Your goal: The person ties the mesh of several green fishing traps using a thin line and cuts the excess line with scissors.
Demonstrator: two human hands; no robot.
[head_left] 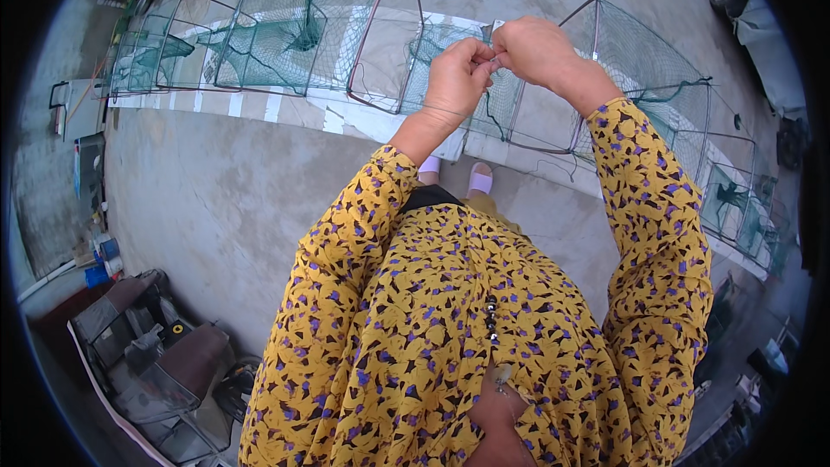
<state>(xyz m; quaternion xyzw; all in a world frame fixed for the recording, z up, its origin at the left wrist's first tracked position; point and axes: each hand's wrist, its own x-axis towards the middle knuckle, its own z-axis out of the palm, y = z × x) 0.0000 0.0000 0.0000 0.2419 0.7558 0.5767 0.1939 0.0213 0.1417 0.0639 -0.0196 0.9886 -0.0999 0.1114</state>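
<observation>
In front of me a long green mesh net trap (268,45) stretches from left to right, held in shape by several rectangular metal frames. My left hand (453,79) and my right hand (534,52) meet above its middle part. Both are closed, thumbs and fingertips pinched together and almost touching. What lies between the fingertips is thin and small; I cannot make it out. A small grey piece (496,27) shows beside my right fingers. One thin dark line crosses my left wrist. Below the hands, a dark green cord (494,118) hangs by the mesh.
White strips (328,114) lie under the trap on the concrete floor (207,156). My feet in pale slippers (481,180) stand close to its near edge. At the lower left is a dark-seated three-wheeled vehicle (164,363). A covered object (772,52) stands at the far right.
</observation>
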